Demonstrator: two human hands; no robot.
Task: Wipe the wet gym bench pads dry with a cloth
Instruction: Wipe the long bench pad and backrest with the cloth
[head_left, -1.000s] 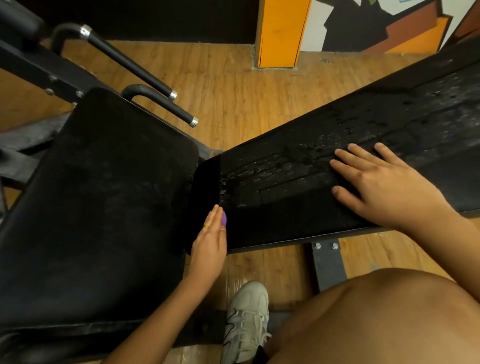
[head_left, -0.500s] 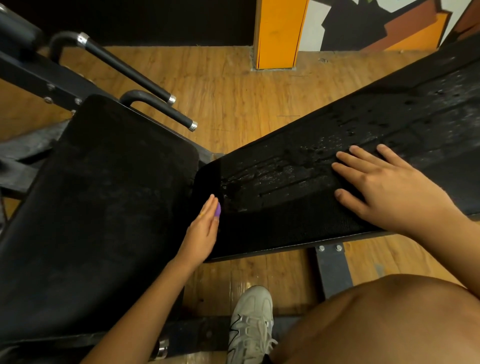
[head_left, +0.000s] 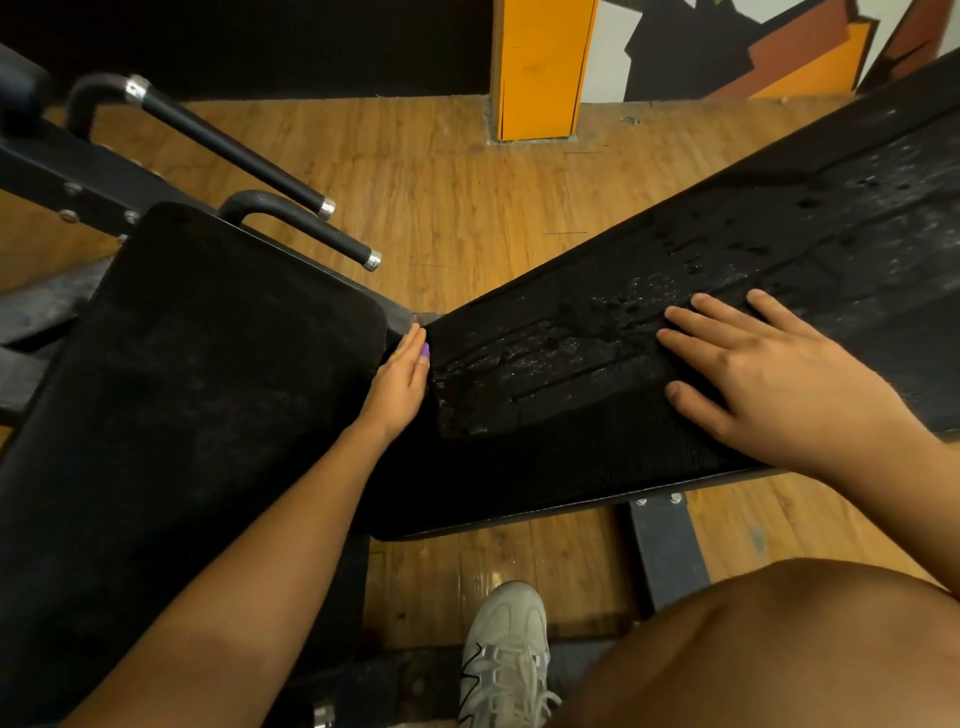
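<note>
Now my right hand (head_left: 779, 384) lies flat on the wet long pad (head_left: 779, 249), fingers spread, gripping nothing. What seems a black cloth (head_left: 571, 452) lies under it. My left hand (head_left: 400, 384), fingers straight and empty, sits in the gap beside the seat pad (head_left: 182, 389).

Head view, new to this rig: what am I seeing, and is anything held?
One camera, worn on a person's head, looks down; no machine. The right hand lies flat, fingers spread, on the long black bench pad, which glistens with droplets. What looks like a black textured cloth lies under it. The left hand, fingers straight, touches the gap beside the wide black seat pad. Neither hand curls round anything. Below: a white sneaker on the wooden floor.
</note>
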